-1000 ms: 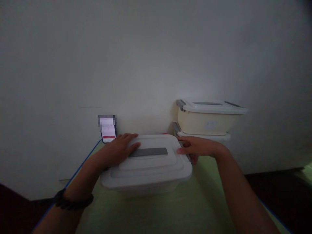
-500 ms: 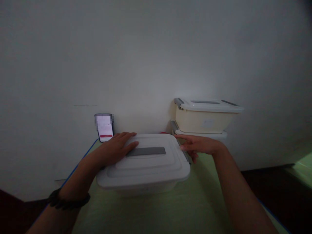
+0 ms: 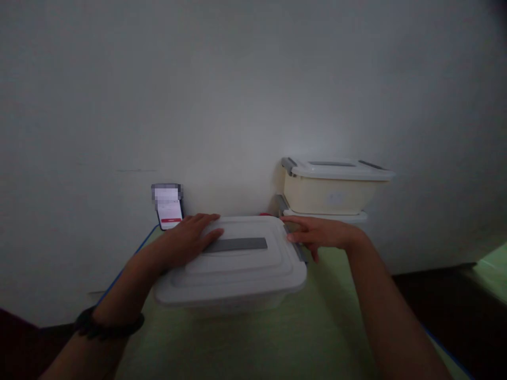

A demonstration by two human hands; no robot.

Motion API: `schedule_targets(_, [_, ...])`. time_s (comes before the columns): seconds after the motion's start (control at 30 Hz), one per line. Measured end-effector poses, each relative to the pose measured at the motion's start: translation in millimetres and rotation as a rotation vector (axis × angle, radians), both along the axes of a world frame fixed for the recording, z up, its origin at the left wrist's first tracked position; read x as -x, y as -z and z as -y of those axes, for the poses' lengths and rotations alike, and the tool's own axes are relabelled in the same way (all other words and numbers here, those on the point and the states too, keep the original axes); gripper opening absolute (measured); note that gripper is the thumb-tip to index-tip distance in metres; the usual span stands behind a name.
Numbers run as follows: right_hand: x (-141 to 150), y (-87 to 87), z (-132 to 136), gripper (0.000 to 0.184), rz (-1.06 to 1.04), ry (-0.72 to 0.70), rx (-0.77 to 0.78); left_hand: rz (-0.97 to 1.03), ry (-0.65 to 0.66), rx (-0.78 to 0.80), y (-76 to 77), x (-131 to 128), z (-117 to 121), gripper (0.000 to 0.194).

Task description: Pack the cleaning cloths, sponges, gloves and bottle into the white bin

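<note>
A white storage box's lid [image 3: 237, 272] with a grey inset handle [image 3: 237, 244] lies in front of me on the green table. My left hand [image 3: 190, 237] rests flat over the lid's left part, its fingers spread and thumb beside the handle. At the right edge, my right hand [image 3: 317, 232] touches the grey side latch [image 3: 296, 247]. Its index finger stretches toward the back corner, the thumb lies on the latch's upper side, and the other fingers hang beyond it, partly hidden. The box's left side is hidden under my left hand and forearm.
Behind on the right, a cream box [image 3: 328, 195] with a white lid stands on another lidded box [image 3: 325, 216]. A lit phone [image 3: 170, 211] leans against the wall at the back left. Something red [image 3: 266, 214] peeks out behind the lid. The green table [image 3: 245, 343] has blue edges.
The grey latch sits higher, closer against the lid's edge, and my right fingers have shifted slightly over it. My left hand stays in place on the lid.
</note>
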State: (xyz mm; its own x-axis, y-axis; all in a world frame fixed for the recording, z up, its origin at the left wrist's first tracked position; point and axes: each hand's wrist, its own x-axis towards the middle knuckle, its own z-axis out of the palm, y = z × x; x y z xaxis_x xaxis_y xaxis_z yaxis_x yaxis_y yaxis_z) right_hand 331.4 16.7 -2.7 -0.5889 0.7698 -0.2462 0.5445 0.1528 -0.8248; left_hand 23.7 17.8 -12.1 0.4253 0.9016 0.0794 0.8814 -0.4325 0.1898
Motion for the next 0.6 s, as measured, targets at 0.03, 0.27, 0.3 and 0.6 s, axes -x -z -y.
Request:
schedule_targets(0.03, [2.1, -0.9, 0.7, 0.063, 0.010, 0.004, -0.005, 0.001, 0.000, -0.001, 0.4, 0.2, -0.1, 0.061])
schedule_targets(0.27, [10.3, -4.0, 2.6, 0.067, 0.083, 0.045, -0.043, -0.002, 0.000, -0.001, 0.8, -0.9, -0.3, 0.060])
schedule_targets(0.3, [10.8, -5.0, 3.6, 0.067, 0.104, 0.062, -0.053, 0.000, -0.005, 0.003, -0.5, -1.1, 0.2, 0.060])
schedule_targets(0.6, [41.2, -15.9, 33.7, 0.048, 0.296, 0.142, -0.681, 0.067, 0.175, 0.073, -27.2, 10.2, 17.9, 0.036])
